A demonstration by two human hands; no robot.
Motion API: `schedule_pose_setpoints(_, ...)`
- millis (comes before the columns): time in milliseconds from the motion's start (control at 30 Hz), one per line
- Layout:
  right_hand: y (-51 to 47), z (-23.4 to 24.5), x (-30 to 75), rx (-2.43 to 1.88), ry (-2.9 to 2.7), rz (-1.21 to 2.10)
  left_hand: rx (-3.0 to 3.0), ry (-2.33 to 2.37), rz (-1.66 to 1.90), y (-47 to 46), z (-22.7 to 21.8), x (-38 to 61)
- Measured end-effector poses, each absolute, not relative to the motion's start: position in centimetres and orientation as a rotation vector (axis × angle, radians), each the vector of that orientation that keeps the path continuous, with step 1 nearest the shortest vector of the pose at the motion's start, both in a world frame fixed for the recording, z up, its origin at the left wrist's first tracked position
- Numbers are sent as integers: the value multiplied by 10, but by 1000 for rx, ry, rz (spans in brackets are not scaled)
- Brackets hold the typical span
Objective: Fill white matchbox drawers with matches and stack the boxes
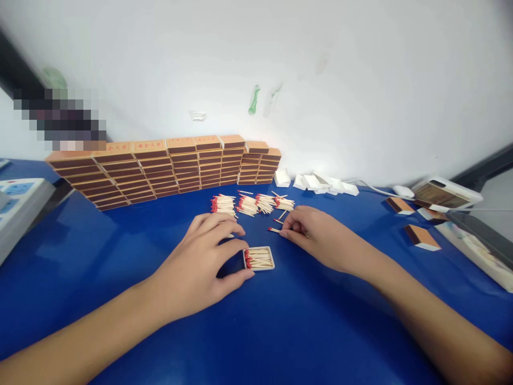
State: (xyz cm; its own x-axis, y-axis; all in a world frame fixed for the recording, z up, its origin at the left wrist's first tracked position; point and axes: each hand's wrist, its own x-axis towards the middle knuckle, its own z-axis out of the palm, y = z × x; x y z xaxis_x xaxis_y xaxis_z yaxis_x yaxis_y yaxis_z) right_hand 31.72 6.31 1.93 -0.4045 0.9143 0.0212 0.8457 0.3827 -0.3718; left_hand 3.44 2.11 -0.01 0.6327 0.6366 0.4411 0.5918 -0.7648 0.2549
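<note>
A small white matchbox tray [273,260] full of red-headed matches lies on the blue table in front of me. My left hand [212,256] steadies its left end, thumb at the near corner and index finger at the far one. Beyond and to the right, my right hand [310,230] is closed in a pinch on a match [274,230], whose red head points left. Loose matches [264,203] lie in several small piles behind the tray, heads mostly to the left. The left hand partly covers the leftmost pile.
Stacked matchboxes [188,163] form a long row along the white wall. White empty trays [316,182] lie right of them. Farther right are loose matchboxes [421,237], a white device [449,192] and a cable [372,188]. A white and blue box [24,198] stands at left.
</note>
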Motion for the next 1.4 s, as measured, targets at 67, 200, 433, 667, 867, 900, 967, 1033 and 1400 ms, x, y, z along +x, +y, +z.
schedule_pose_setpoints(67, 63, 16, 320, -1549, -2435, 435, 2761, 1037, 800, 21, -1, 34)
schedule_pose_setpoints(200, 62, 17, 321, -1563, -2437, 431, 2764, 1040, 791, 22, 0, 34)
schedule_pose_setpoints(433, 60, 22, 317, -1466, -2489, 381, 2757, 1047, 797, 21, 0, 34)
schedule_pose_setpoints(667, 58, 24, 316, -1411, -2490, 375, 2762, 1047, 782, 22, -1, 34)
schedule_pose_setpoints(867, 40, 30, 303, -1237, -2544, 611, 2749, 1051, 795, 22, 0, 34)
schedule_pose_setpoints(900, 37, 29, 301, -1210, -2563, 598, 2753, 1047, 794, 22, 0, 34)
schedule_pose_setpoints(967, 34, 26, 297, -1168, -2587, 546, 2757, 1044, 788, 22, -1, 35)
schedule_pose_setpoints(1033, 33, 24, 293, -1155, -2590, 483, 2759, 1044, 783, 22, -1, 35)
schedule_pose_setpoints(1400, 34, 19, 291, -1061, -2597, 411, 2762, 1043, 787, 23, -1, 35)
